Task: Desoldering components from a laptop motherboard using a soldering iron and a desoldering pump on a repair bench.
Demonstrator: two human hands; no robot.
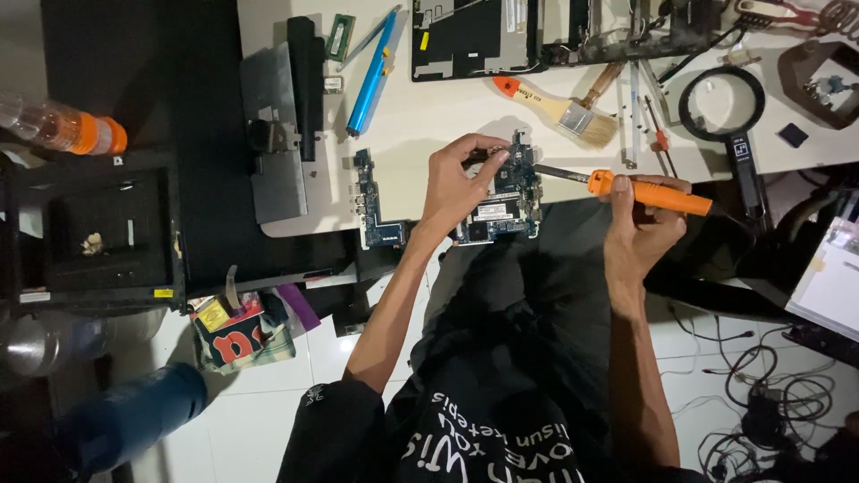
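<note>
Workbench [429,107], white-topped, above a pale tiled floor [268,394] strewn with cables [761,394]. Left hand [456,183] pinches the upper edge of a blue circuit board [506,201] lying at the table's near edge; right hand [640,224] is closed around an orange-handled soldering iron [626,188], tip on the board. Paintbrush [559,107], magnifying glass [725,112] and blue pen-shaped tool [371,76] lie behind.

brush [573,109] blocks above — bare tabletop [429,112] left
</note>
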